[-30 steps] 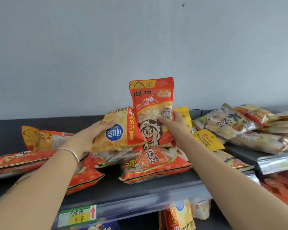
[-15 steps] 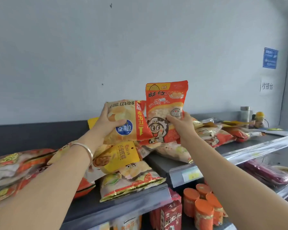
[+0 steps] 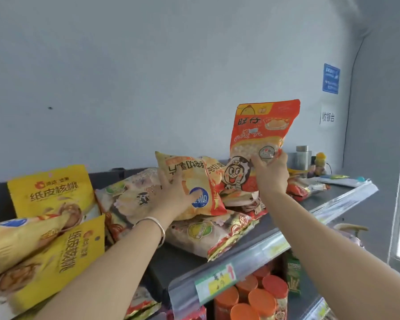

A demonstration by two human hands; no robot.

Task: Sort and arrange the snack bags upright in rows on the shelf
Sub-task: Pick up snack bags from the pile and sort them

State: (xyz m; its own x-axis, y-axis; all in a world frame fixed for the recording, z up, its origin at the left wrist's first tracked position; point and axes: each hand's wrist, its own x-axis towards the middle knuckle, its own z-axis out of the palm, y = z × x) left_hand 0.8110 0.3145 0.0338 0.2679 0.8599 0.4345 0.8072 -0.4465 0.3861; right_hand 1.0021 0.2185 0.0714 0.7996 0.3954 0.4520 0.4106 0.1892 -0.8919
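My right hand grips an orange-red snack bag with a cartoon face by its lower part and holds it upright above the pile. My left hand grasps a yellow bag with a blue round logo, which lies tilted upside down on top of other bags. Under it lie pale bags with red-gold edges. Yellow walnut bags stand and lean at the left. All rest on the dark grey top shelf.
The shelf's front rail carries a green and yellow price label. Orange-lidded jars stand on the shelf below. More bags lie further right on the shelf, and a metal item and a small toy stand at its far end.
The view has swung right along the shelf. My right hand has carried the orange-red bag up and to the right. The yellow bag in my left hand now lies lower on the pile.
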